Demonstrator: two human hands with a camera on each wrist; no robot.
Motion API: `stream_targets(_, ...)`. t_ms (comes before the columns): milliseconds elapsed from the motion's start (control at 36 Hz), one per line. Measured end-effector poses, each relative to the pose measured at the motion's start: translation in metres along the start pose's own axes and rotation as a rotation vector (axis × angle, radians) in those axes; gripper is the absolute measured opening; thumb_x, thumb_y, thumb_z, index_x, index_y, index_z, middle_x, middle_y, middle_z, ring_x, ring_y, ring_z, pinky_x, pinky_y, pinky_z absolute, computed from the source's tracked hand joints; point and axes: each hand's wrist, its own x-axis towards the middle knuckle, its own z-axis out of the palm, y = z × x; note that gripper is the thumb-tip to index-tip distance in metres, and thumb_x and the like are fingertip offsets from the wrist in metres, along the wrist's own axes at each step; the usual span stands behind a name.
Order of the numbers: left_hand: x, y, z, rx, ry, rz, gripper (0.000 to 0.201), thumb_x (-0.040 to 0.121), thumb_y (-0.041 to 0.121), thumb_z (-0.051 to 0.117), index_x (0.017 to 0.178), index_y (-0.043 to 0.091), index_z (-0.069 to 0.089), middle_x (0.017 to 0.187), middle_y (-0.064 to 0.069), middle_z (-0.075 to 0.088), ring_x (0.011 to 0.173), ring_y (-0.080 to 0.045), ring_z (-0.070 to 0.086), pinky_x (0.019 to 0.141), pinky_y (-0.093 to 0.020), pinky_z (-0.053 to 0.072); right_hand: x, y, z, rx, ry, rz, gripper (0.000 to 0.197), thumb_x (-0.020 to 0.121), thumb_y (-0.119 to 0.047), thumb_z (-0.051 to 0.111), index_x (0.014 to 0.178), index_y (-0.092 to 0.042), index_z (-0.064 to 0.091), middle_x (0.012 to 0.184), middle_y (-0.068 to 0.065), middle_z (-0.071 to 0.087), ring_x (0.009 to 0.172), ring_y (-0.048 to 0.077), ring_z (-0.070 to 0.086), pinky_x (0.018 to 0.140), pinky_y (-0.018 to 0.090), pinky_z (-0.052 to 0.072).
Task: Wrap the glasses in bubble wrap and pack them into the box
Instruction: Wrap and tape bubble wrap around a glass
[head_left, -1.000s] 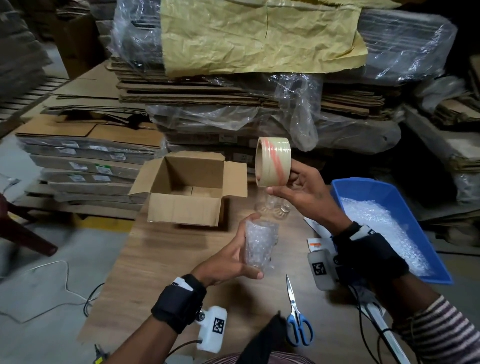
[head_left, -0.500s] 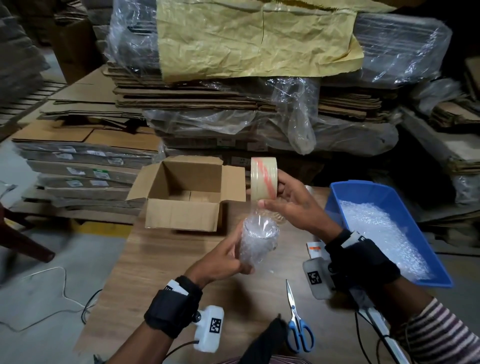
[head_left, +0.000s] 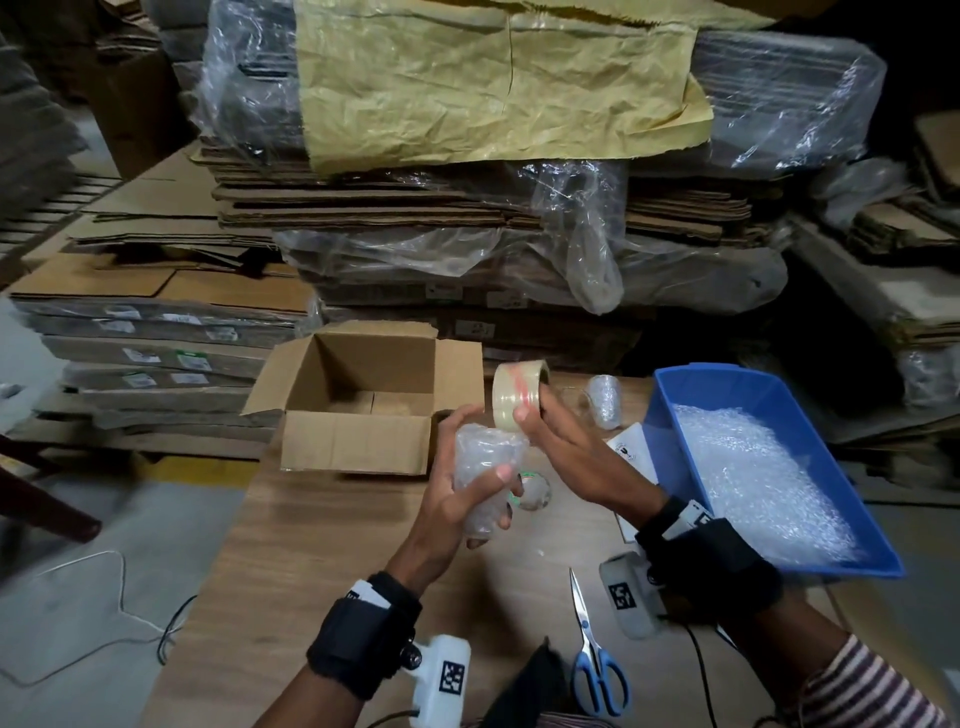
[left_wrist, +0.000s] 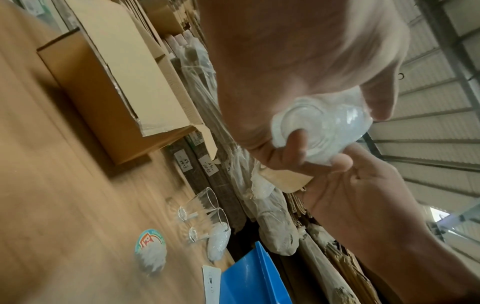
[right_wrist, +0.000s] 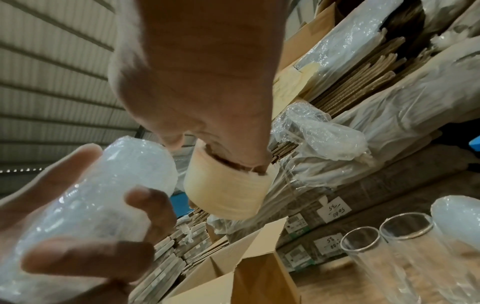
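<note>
Fingers of the left hand (head_left: 457, 499) curl round the wrapped glass (head_left: 485, 475); right hand (head_left: 563, 441) grips the tape roll (head_left: 517, 395).

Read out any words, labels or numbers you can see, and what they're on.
Nothing reads with certainty.
Handwritten white paper tags on the wrapped cardboard stacks: digits, perhaps "5000", tilted and unsure.
Round green-rimmed label on the wooden table: orange logo, blurred.
White card beside the blue plastic tray: print too small.
</note>
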Motion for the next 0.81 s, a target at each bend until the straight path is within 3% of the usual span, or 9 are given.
stream_targets(139, 0.004, -0.003, -0.002, -0.092, -0.012, -0.091, 0.057, 0.081, 0.038, 0.072, 0.130, 0.021, 0.047, 0.106, -0.023, 0.064, 0.051, -0.031, 0.057, 0.035, -0.022, 0.040, -0.002, 0.007, -0.006, -0.080, -0.035, -0.090, 0.036, 0.110, -0.017, 0.035, 0.139, -0.027, 0.053, 0.136, 0.000, 0.062, 0.126, 0.020, 0.054, 0.110, 0.032, 0.041)
stream_targets(250, 0.004, -0.004, -0.004, -0.112, 0.083, -0.164, 0.079, 0.075, 0.046, 0.072, 0.135, 0.001, 0.046, 0.102, -0.021, 0.068, 0.065, -0.033, 0.060, 0.051, -0.031, 0.049, -0.005, 0.013, -0.007, -0.073, -0.059, -0.107, 0.041, 0.105, -0.012, 0.037, 0.133, -0.033, 0.058, 0.132, 0.001, 0.065, 0.124, 0.019, 0.057, 0.108, 0.036, 0.043)
stream_targets(278, 0.005, -0.004, -0.006, -0.118, 0.091, -0.175, 0.079, 0.074, 0.046, 0.072, 0.133, 0.000, 0.049, 0.100, -0.020, 0.068, 0.067, -0.032, 0.059, 0.054, -0.032, 0.049, -0.006, 0.012, -0.007, -0.050, -0.064, -0.100, 0.044, 0.105, -0.008, 0.038, 0.130, -0.037, 0.059, 0.130, -0.004, 0.066, 0.123, 0.011, 0.058, 0.106, 0.029, 0.044)
stream_targets(333, 0.004, -0.002, -0.010, -0.136, 0.081, -0.192, 0.068, 0.071, 0.046, 0.073, 0.125, 0.006, 0.059, 0.096, -0.019, 0.068, 0.066, -0.031, 0.058, 0.053, -0.031, 0.048, -0.007, 0.015, -0.007, -0.030, -0.058, -0.088, 0.047, 0.104, -0.003, 0.039, 0.124, -0.038, 0.064, 0.125, -0.007, 0.068, 0.117, 0.004, 0.061, 0.103, 0.023, 0.046)
stream_targets(389, 0.004, 0.001, -0.015, -0.152, 0.042, -0.195, 0.046, 0.071, 0.043, 0.073, 0.110, 0.018, 0.071, 0.095, -0.018, 0.067, 0.063, -0.029, 0.057, 0.050, -0.029, 0.047, -0.006, 0.023, -0.007, -0.023, -0.060, -0.077, 0.041, 0.101, -0.006, 0.042, 0.125, -0.027, 0.068, 0.120, 0.004, 0.071, 0.112, 0.022, 0.065, 0.098, 0.036, 0.049)
stream_targets(444, 0.003, 0.006, -0.021, -0.176, -0.005, -0.196, 0.035, 0.070, 0.039, 0.076, 0.102, 0.023, 0.074, 0.095, -0.020, 0.065, 0.062, -0.029, 0.057, 0.049, -0.029, 0.047, -0.006, 0.031, -0.008, 0.054, -0.039, -0.033, 0.040, 0.100, -0.006, 0.045, 0.120, -0.026, 0.073, 0.109, -0.001, 0.075, 0.099, 0.020, 0.070, 0.087, 0.032, 0.055)
stream_targets(556, 0.004, 0.013, -0.031, -0.169, -0.092, -0.203, 0.063, 0.067, 0.039, 0.087, 0.116, 0.020, 0.053, 0.098, -0.024, 0.060, 0.063, -0.030, 0.056, 0.048, -0.031, 0.049, -0.006, 0.036, -0.008, 0.148, 0.109, -0.015, 0.025, 0.092, 0.007, 0.063, 0.092, -0.013, 0.077, 0.079, 0.004, 0.076, 0.068, 0.020, 0.072, 0.063, 0.032, 0.059)
stream_targets(667, 0.004, 0.016, -0.030, -0.134, -0.136, -0.194, 0.073, 0.068, 0.040, 0.087, 0.122, 0.017, 0.045, 0.097, -0.026, 0.058, 0.061, -0.030, 0.056, 0.048, -0.030, 0.050, -0.003, 0.043, -0.008, 0.014, 0.287, -0.200, 0.006, 0.079, -0.010, 0.074, 0.085, -0.012, 0.074, 0.082, 0.002, 0.072, 0.069, 0.030, 0.063, 0.063, 0.044, 0.053)
stream_targets(806, 0.005, 0.015, -0.032, -0.178, -0.177, -0.213, 0.075, 0.069, 0.040, 0.088, 0.124, 0.017, 0.042, 0.097, -0.025, 0.058, 0.060, -0.028, 0.056, 0.047, -0.030, 0.050, 0.004, 0.061, -0.011, 0.038, 0.254, -0.096, 0.057, 0.069, -0.043, 0.081, 0.112, -0.019, 0.053, 0.108, -0.004, 0.059, 0.099, 0.014, 0.058, 0.083, 0.029, 0.050)
